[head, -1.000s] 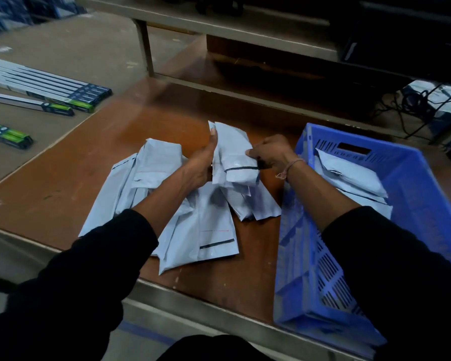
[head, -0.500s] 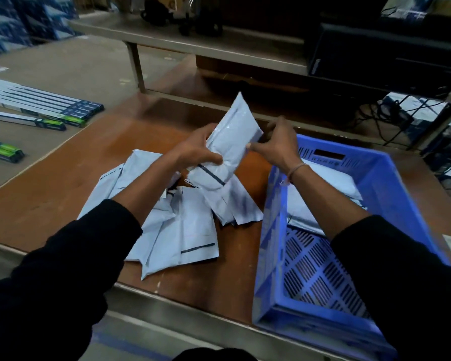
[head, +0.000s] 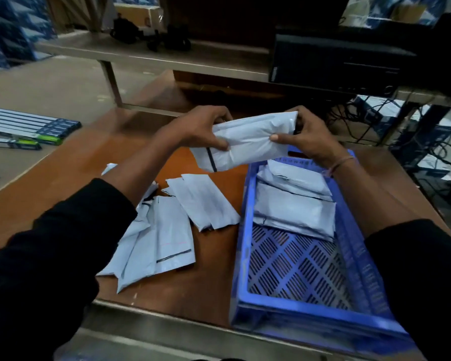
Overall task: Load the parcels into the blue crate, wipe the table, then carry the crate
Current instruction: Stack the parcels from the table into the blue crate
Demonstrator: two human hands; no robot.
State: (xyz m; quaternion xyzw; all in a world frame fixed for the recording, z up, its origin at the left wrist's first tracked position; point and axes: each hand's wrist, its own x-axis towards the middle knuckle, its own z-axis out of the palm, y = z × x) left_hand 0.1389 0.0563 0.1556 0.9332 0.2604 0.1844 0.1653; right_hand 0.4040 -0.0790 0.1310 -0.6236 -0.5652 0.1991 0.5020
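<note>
I hold one white plastic parcel (head: 248, 144) in the air with both hands, level and lengthwise, over the far left corner of the blue crate (head: 245, 256). My left hand (head: 201, 128) grips its left end and my right hand (head: 305, 136) grips its right end. Inside the crate, at its far end, lie a few white parcels (head: 294, 209); the near half of its slotted floor is bare. Several more white parcels (head: 167, 230) lie in a loose heap on the brown table (head: 76, 173), left of the crate.
A metal shelf (head: 146, 58) with dark objects runs across behind the table. A black box (head: 336, 63) and tangled cables (head: 427, 152) sit at the back right. Long flat boxes (head: 29, 126) lie on the floor at the left.
Both hands have lifted the parcel higher and carried it right, turning it from tilted to level, from above the heap to over the crate's far corner.
</note>
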